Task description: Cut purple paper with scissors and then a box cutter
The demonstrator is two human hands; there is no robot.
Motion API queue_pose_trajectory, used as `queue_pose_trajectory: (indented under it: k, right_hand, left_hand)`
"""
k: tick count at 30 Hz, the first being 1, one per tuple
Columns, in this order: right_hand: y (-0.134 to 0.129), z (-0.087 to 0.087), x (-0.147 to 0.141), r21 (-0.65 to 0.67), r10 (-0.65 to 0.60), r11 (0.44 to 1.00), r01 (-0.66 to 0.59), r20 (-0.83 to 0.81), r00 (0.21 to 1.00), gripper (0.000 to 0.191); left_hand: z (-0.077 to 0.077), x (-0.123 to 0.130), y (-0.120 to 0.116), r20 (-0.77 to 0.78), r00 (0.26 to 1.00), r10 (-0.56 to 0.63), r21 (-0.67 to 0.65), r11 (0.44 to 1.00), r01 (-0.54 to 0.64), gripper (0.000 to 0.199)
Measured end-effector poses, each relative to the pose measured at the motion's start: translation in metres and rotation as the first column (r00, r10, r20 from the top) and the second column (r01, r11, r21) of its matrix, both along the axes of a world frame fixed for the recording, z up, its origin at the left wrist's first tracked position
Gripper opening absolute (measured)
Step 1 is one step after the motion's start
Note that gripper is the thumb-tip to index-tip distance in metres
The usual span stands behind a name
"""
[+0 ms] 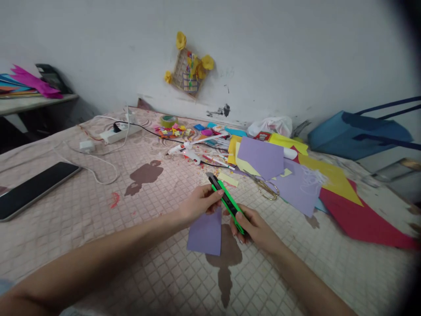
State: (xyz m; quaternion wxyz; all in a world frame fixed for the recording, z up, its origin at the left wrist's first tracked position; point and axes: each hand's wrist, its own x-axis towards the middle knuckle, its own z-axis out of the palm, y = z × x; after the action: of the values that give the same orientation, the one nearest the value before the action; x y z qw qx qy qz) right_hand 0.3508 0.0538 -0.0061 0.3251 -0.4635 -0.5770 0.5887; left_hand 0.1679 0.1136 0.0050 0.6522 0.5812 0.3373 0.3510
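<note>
A green and black utility knife [226, 202] is held between both of my hands, with its blade end pointing up and away to the left. Near the blade end, my left hand [208, 198] pinches it between thumb and fingers. The lower end of the handle is in the closed fingers of my right hand [250, 224]. Below my left hand is a small piece of purple paper [205, 235]; its top edge is hidden by the fingers. Gold-handled scissors [268, 188] and a pale yellow paper strip [228, 179] lie just beyond the knife.
A white glue gun [186, 150] with a black cord lies ahead. Purple sheets [261, 156], red paper [358, 221] and a blue bag [355, 134] are on the right. To the left lie a dark phone [36, 188], a power strip [121, 131] and white cables.
</note>
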Motion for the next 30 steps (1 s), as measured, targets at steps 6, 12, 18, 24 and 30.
queue_pose_trajectory:
  k: [6,12,18,24,30]
  right_hand:
    - [-0.007,-0.002,-0.009,0.013,-0.032,0.999,0.032,0.022,0.999,0.038]
    - [-0.006,-0.004,-0.01,0.014,0.014,1.0,-0.014,0.032,0.999,0.035]
    - [-0.005,-0.005,-0.01,-0.006,-0.001,1.0,0.001,0.023,1.0,0.034]
    - [-0.006,-0.005,-0.009,-0.001,0.011,1.0,-0.011,-0.001,1.0,0.035]
    - [-0.005,-0.001,-0.01,-0.001,-0.025,1.0,0.025,0.038,0.999,0.034]
  left_hand:
    - [0.004,-0.001,-0.01,0.034,0.999,-0.003,-0.038,0.999,0.004,0.044]
    - [0.003,-0.004,-0.012,0.048,0.999,0.011,-0.079,0.997,-0.007,0.043]
    - [0.0,-0.004,-0.01,0.062,0.998,0.013,-0.11,0.994,-0.006,0.043]
    - [0.0,-0.003,-0.011,0.083,0.996,0.02,-0.148,0.989,-0.007,0.04]
    - [-0.001,-0.004,-0.011,0.127,0.992,0.018,-0.242,0.97,0.013,0.036]
